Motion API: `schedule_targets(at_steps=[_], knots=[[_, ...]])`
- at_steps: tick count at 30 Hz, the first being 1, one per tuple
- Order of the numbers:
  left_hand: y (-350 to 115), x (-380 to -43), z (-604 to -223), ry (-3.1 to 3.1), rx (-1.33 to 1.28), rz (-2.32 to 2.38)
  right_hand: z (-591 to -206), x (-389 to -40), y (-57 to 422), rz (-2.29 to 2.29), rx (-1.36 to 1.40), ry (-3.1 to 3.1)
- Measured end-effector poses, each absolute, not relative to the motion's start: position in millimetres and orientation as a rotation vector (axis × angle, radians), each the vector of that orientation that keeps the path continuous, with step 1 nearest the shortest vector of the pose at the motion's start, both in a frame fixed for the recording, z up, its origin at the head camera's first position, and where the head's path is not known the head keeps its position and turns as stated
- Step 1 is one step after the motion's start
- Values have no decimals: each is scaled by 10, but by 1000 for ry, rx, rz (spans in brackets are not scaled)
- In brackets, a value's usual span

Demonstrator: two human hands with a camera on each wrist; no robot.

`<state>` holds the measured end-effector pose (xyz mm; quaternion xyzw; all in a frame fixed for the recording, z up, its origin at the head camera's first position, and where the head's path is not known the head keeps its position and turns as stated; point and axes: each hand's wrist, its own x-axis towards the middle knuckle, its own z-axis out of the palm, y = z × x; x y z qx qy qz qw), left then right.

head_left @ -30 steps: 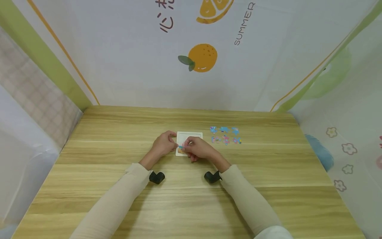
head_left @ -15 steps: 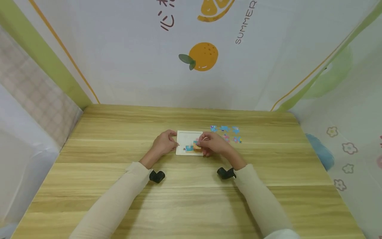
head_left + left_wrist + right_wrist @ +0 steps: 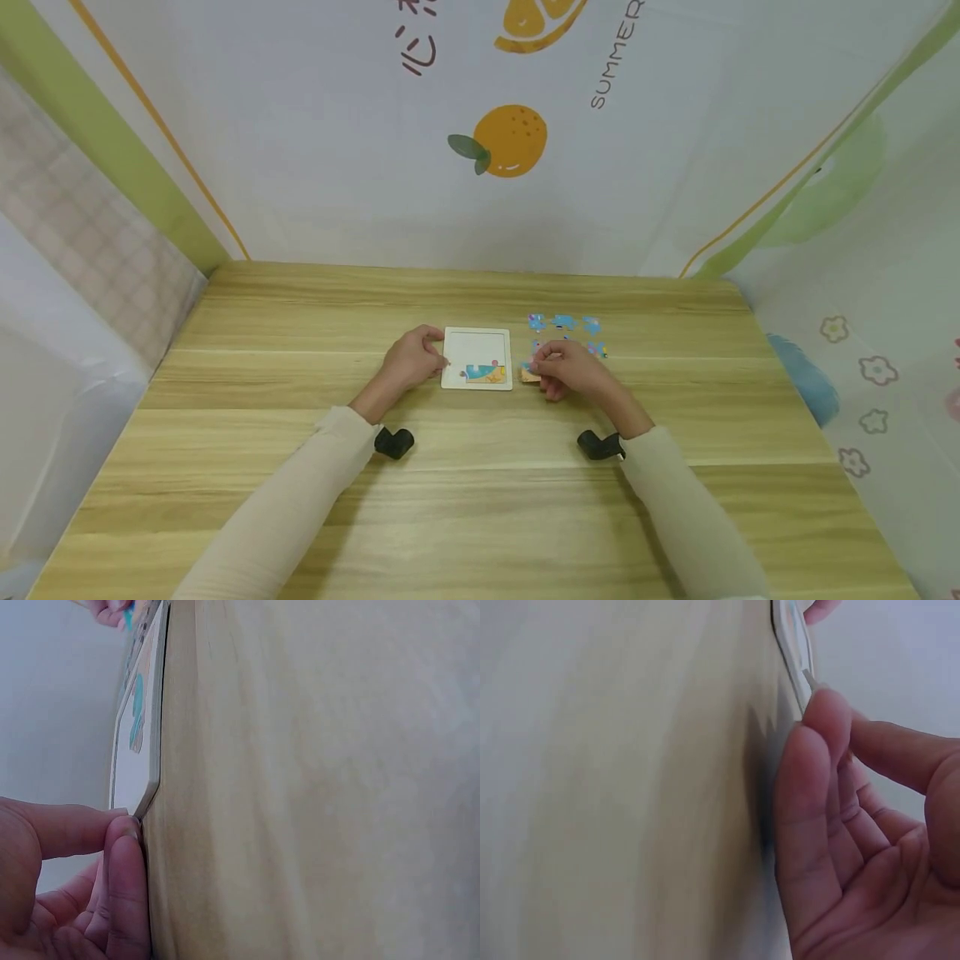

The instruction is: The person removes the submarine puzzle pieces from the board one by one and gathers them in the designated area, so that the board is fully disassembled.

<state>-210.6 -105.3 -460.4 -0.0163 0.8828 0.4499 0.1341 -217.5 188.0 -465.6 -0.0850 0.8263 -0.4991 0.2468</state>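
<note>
A white square puzzle tray [image 3: 477, 347] lies on the table, with joined blue and sandy puzzle pieces [image 3: 484, 374] along its near right part. My left hand [image 3: 412, 360] pinches the tray's left edge between thumb and forefinger; in the left wrist view the fingertips [image 3: 124, 829] meet at its corner. Just right of the tray, my right hand [image 3: 573, 368] pinches a sandy and blue puzzle piece [image 3: 529, 375] by its right side. The right wrist view shows only a thin edge of this piece [image 3: 810, 679] beyond the fingertips.
Loose blue and pink puzzle pieces [image 3: 564, 321] lie in two rows behind the right hand, which partly covers the nearer row. The wooden table [image 3: 465, 517] meets a printed cloth [image 3: 337, 183] at the back. Black wrist devices [image 3: 394, 443] sit at both cuffs.
My right hand has moved right with the pinched piece, from over the tray's near left corner to beyond its right edge, uncovering the joined pieces. The left hand has stayed at the tray.
</note>
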Motion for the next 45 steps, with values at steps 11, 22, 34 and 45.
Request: schedule_targets(at_steps=[11, 22, 34, 45], knots=[[-1051, -2114, -4596, 2566, -45, 1295, -4665, -2110, 2042, -1323, -164, 2299], [-1041, -2109, -4597, 2560, -48, 1304, -4652, -2077, 2018, -1308, -126, 2325], [-1050, -2116, -4611, 2556, -54, 1295, -4651, -2131, 2005, -1278, -162, 2332], [-1057, -2108, -4604, 2566, -34, 1296, -4502, -2178, 1618, -1305, -264, 2289]])
